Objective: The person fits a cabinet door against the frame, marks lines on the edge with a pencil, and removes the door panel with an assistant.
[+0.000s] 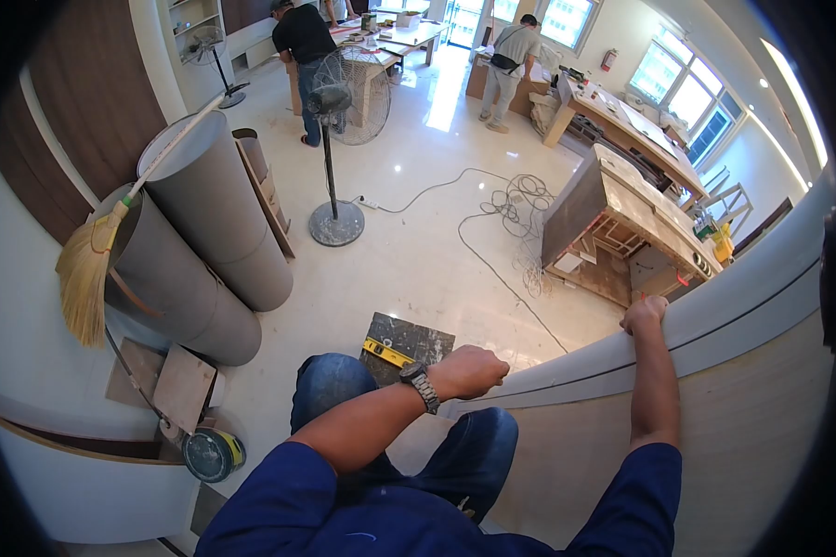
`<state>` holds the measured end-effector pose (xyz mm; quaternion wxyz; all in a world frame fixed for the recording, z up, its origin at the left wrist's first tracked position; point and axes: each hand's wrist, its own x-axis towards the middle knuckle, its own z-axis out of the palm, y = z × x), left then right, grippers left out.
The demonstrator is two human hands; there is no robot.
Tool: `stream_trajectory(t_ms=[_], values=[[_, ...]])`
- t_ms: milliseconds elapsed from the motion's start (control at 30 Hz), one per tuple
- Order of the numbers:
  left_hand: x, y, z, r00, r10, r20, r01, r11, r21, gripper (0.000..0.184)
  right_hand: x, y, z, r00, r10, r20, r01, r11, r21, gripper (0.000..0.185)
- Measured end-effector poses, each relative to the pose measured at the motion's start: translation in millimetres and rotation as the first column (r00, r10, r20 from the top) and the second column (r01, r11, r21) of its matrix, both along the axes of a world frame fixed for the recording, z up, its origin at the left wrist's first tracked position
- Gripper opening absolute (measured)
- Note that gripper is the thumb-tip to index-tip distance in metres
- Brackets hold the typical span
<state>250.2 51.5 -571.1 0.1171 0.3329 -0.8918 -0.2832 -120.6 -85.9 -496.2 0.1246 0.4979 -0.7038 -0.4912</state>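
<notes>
One long pale panel, its edge at our left hand and right hand.
We judge it stiff, heavyish and smooth enough to slip, best held along that edge; our right fingers curl over it, our left is a fist, its grip, if any, we cannot tell. Just left of that fist, one yellow level; farther left, two grey rolls; well ahead, two fans.
</notes>
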Motion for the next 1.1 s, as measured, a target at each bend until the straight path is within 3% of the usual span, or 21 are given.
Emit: stream_trajectory(t_ms=[500, 767, 1100], values=[[0.1, -0.4, -8.5, 1.0, 0.023, -0.007, -0.023, 0.998, -0.05, 0.021, 5.0, 3.9, 3.8, 1.0, 0.025, 0.002, -0.025, 1.0, 0.008, 0.042], [-1.9, -5.3, -21.5, 1.0, 0.027, -0.006, -0.028, 0.999, -0.04, 0.015, -3.7, 0.8, -3.2, 1.0, 0.03, 0.009, -0.03, 0.999, -0.027, 0.028], [-8.5, -10.6, -14.8, 1.0, 0.008, -0.026, -0.01, 0.998, -0.06, 0.012, -6.4, -1.5, -6.8, 0.999, 0.004, 0.033, -0.004, 1.0, -0.003, 0.044]])
